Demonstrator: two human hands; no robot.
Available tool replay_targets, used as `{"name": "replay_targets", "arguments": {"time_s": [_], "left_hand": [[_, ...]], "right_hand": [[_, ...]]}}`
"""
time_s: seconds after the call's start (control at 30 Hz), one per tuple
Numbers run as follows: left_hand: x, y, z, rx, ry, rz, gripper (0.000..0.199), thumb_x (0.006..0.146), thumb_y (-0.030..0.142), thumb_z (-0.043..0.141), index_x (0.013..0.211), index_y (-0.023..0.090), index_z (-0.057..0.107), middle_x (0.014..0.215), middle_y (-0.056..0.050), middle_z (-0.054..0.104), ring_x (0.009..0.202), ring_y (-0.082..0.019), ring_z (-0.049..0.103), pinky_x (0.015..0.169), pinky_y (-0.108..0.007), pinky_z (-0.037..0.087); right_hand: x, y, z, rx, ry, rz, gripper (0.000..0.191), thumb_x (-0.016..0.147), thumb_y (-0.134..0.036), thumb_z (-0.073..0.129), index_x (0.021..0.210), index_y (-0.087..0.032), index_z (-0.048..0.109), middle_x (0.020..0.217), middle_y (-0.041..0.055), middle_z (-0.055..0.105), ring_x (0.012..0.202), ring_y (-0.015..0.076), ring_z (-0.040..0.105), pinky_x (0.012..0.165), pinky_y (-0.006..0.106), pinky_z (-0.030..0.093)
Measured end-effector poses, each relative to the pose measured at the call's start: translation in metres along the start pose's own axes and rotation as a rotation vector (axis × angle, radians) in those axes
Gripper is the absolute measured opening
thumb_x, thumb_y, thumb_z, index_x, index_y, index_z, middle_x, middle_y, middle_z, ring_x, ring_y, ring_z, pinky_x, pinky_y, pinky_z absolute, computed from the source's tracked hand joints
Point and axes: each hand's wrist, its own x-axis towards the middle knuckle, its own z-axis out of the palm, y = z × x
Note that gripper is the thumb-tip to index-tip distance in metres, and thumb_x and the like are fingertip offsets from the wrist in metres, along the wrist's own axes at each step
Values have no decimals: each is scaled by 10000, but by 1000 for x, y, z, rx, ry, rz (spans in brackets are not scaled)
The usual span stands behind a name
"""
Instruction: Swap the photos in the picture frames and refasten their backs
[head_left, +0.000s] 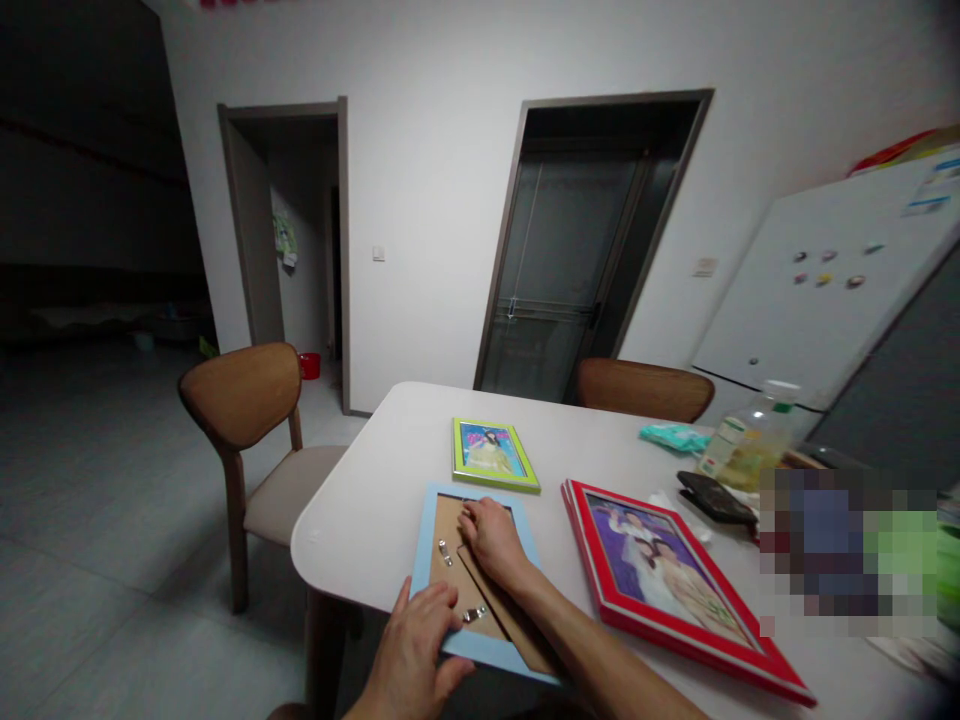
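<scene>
A light blue picture frame lies face down near the table's front edge, its brown backing board showing. Two small metal pieces, a hanger and another, sit on the board. My left hand rests on the frame's lower left corner, fingers stretched out and apart. Curled fingers of my right hand press at the upper part of the board; whatever they pinch is hidden. A dark slanting gap runs along the board beside my right forearm. Beyond it lies a green picture frame with a photo.
Red picture frames lie stacked on the right. Farther right are a black wallet-like item, a bottle of yellowish liquid and a teal packet. One wooden chair stands left of the white table, another chair behind.
</scene>
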Motion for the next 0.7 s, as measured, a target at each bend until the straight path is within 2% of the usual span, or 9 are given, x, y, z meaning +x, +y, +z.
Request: {"name": "replay_targets", "arguments": {"time_s": [0.17, 0.3, 0.43, 0.57, 0.7], "left_hand": [[4, 5, 0, 5, 10, -41, 265, 625, 162, 631, 874, 184, 545, 1116, -100, 551, 1066, -246, 464, 952, -527, 237], [7, 10, -2, -10, 11, -59, 263, 618, 131, 623, 862, 191, 543, 1111, -99, 553, 1065, -245, 465, 952, -531, 227], [5, 9, -1, -16, 20, -66, 274, 601, 131, 633, 854, 191, 545, 1105, -99, 557, 1060, -252, 469, 948, -533, 230], [6, 5, 1, -26, 36, -46, 285, 603, 140, 631, 868, 197, 542, 1105, -96, 556, 1060, -249, 468, 950, -529, 232], [12, 3, 3, -36, 23, -63, 285, 604, 128, 617, 868, 201, 539, 1113, -94, 548, 1065, -247, 462, 950, -537, 222]], "right_hand": [[15, 17, 9, -15, -1, 92, 269, 781, -261, 393, 801, -131, 628, 849, 106, 601, 815, 169, 506, 743, 259, 327], [16, 17, 14, 0, -17, 101, 248, 771, -254, 410, 832, -145, 624, 876, 88, 610, 808, 153, 511, 743, 246, 331], [18, 14, 12, 18, -32, 67, 216, 743, -243, 438, 780, -151, 631, 856, 77, 622, 796, 151, 518, 746, 243, 339], [15, 8, -2, 35, -18, 24, 218, 729, -201, 430, 810, -152, 626, 879, 74, 620, 799, 149, 527, 753, 241, 343], [-6, 8, -30, 31, -6, 9, 274, 744, -265, 417, 927, -163, 594, 947, 86, 593, 855, 156, 522, 759, 242, 342]]}}
